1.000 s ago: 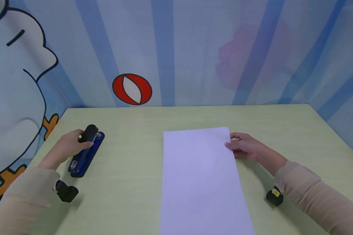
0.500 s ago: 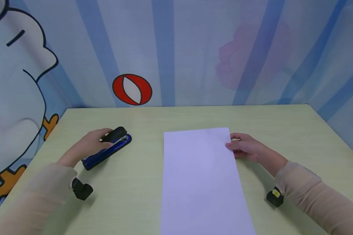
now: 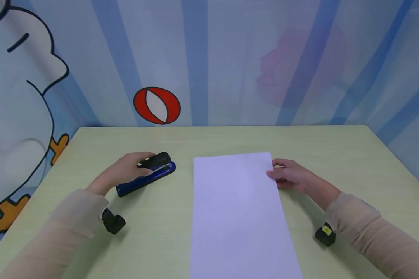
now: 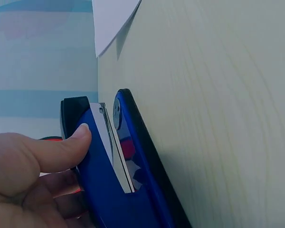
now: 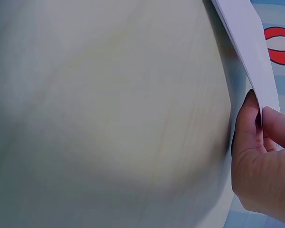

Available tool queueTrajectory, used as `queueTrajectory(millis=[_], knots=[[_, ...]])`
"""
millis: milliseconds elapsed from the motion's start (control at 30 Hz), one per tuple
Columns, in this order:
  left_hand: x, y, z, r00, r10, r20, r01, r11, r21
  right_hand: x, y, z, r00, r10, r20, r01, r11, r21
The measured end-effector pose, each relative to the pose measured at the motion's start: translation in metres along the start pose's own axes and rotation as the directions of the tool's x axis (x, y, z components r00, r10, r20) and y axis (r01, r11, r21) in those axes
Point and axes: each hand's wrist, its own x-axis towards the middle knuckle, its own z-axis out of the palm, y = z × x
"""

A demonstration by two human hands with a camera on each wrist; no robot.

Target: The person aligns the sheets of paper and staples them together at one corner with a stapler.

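Note:
My left hand point(image 3: 130, 169) grips a blue stapler point(image 3: 144, 182) with a black top by its upper arm, left of the paper. In the left wrist view the stapler point(image 4: 111, 190) has its jaws apart with nothing between them, and my thumb point(image 4: 66, 154) presses along its side. White paper point(image 3: 237, 217) lies lengthwise in front of me, its far right part raised off the table. At that right edge my right hand point(image 3: 289, 175) pinches it between thumb and fingers. From the right wrist, the paper point(image 5: 247, 47) looks like a thin stack seen edge-on.
The pale wooden table point(image 3: 335, 147) runs back to a blue striped wall sheet point(image 3: 227, 62) with a printed red ball point(image 3: 157, 105). Black wrist cameras point(image 3: 114, 222) hang beneath both sleeves, close above the tabletop.
My left hand has carried the stapler rightward toward the paper, and the stapler has turned to point more to the right. The right hand and paper hold almost still.

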Motion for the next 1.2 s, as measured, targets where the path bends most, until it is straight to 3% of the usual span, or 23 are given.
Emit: queueTrajectory(millis=[467, 1200], knots=[[0.011, 0.018, 0.010, 0.998, 0.058, 0.021, -0.059, 0.998, 0.007, 0.002, -0.001, 0.005, 1.000, 0.012, 0.012, -0.012, 1.000, 0.008], [0.018, 0.034, 0.018, 0.997, 0.071, 0.039, -0.072, 0.997, 0.020, 0.004, -0.002, 0.006, 1.000, 0.027, 0.014, -0.028, 0.999, 0.017]])
